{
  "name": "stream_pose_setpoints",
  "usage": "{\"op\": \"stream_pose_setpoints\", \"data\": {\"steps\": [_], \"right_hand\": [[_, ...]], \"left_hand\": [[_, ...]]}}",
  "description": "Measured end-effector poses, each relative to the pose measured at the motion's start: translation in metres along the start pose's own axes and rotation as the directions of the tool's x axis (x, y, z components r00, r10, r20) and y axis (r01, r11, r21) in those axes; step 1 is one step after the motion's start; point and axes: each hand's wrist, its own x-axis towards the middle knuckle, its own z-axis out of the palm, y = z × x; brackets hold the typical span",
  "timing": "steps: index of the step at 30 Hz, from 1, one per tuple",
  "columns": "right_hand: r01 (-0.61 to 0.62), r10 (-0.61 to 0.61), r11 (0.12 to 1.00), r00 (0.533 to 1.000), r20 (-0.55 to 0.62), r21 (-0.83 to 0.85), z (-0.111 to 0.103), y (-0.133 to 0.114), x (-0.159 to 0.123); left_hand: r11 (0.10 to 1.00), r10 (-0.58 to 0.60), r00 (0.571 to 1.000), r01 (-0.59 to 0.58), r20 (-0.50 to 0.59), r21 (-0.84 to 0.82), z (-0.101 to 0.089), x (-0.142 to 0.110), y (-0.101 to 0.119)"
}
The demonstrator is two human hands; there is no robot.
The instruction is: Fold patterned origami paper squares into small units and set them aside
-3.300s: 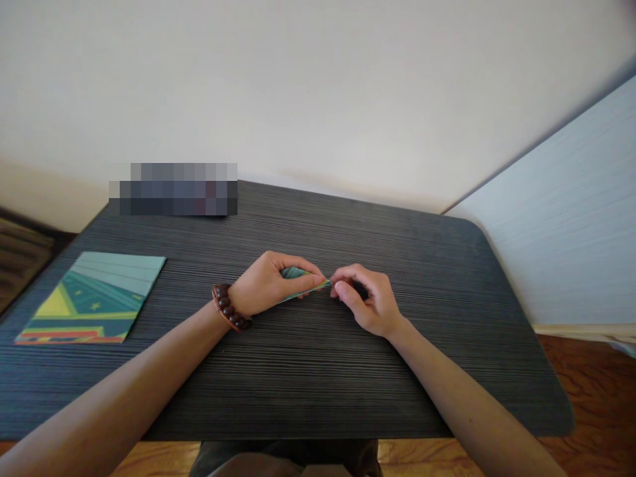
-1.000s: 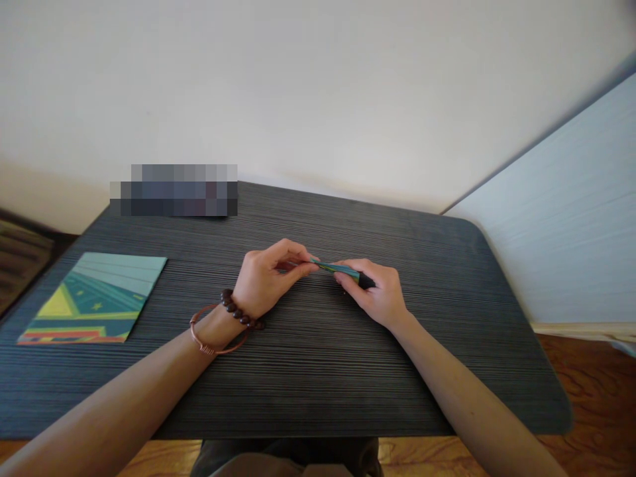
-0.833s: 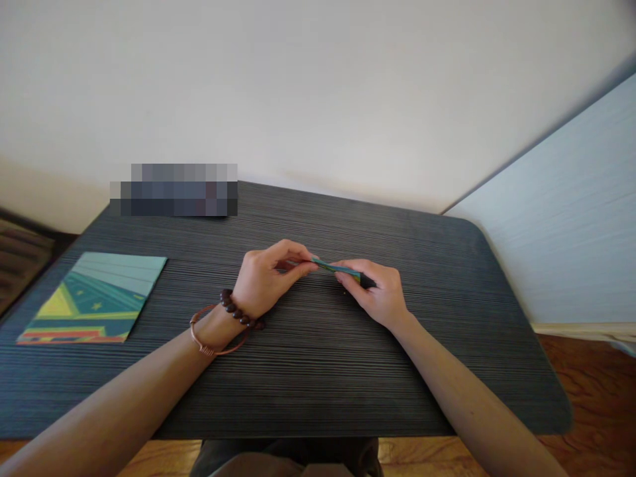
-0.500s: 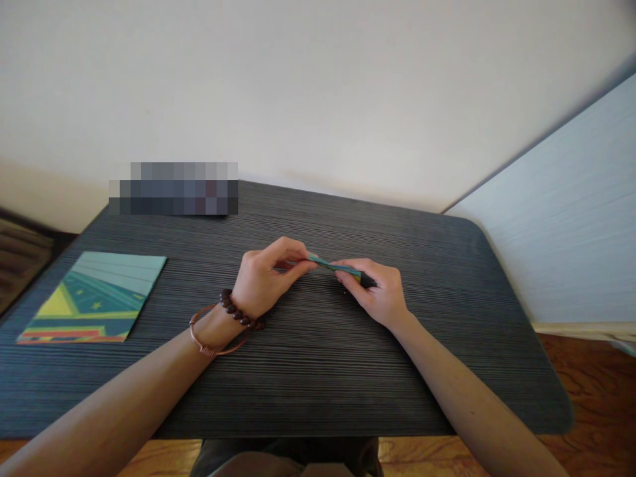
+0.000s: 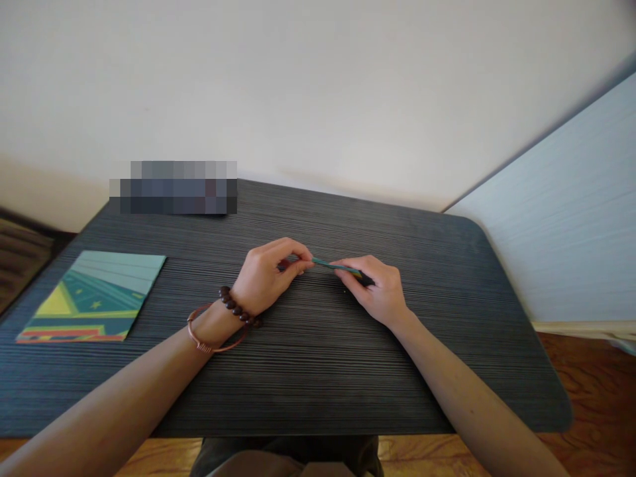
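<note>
A narrow folded strip of patterned paper, teal with a little yellow, is held between both hands just above the table. My left hand pinches its left end between thumb and fingertips. My right hand grips the other end, thumb below and fingers above, and hides part of it. To the left lies a flat stack of patterned square paper in teal, yellow and red, apart from both hands.
The dark wood-grain table has a rounded right edge. A pixelated object sits at the back left against the white wall. A pale panel stands along the right side.
The paper strip has tilted, so less of its face shows at the right end. My hands keep their hold and have shifted only slightly.
</note>
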Motion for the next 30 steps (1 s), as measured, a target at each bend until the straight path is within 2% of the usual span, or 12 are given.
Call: {"op": "stream_pose_setpoints", "data": {"steps": [4,9,14,19,23,27,30], "right_hand": [[-0.078,0.078,0.996,0.997,0.0,-0.053,0.002,0.0009,-0.0013],[-0.208,0.206,0.978,0.978,0.04,0.034,0.0031,0.0003,-0.0028],[-0.272,0.265,0.945,0.962,0.067,0.179,0.0019,-0.002,-0.0019],[-0.329,0.317,0.908,0.944,0.088,0.26,0.0013,-0.0018,-0.0012],[-0.384,0.368,0.863,0.923,0.112,0.328,0.0023,0.0019,-0.0017],[-0.448,0.407,0.793,0.894,0.19,0.412,0.0022,0.0044,-0.0016],[-0.476,0.412,0.763,0.879,0.239,0.437,0.001,0.004,-0.0004]], "left_hand": [[0.996,-0.044,0.997,0.039,-0.068,-0.075,0.0026,-0.0011,-0.0008],[0.981,-0.094,0.988,0.071,-0.124,-0.179,0.0049,-0.0015,-0.0014],[0.994,-0.056,0.991,0.044,-0.122,-0.103,0.0044,-0.0017,-0.0013],[0.999,0.048,0.994,-0.048,-0.097,0.002,0.0016,-0.0033,-0.0025],[0.975,0.178,0.983,-0.17,-0.045,0.143,-0.002,-0.0027,-0.0045],[0.905,0.377,0.926,-0.362,-0.028,0.222,-0.0041,-0.0003,-0.007],[0.864,0.453,0.891,-0.43,-0.035,0.261,-0.0044,0.0009,-0.008]]}}
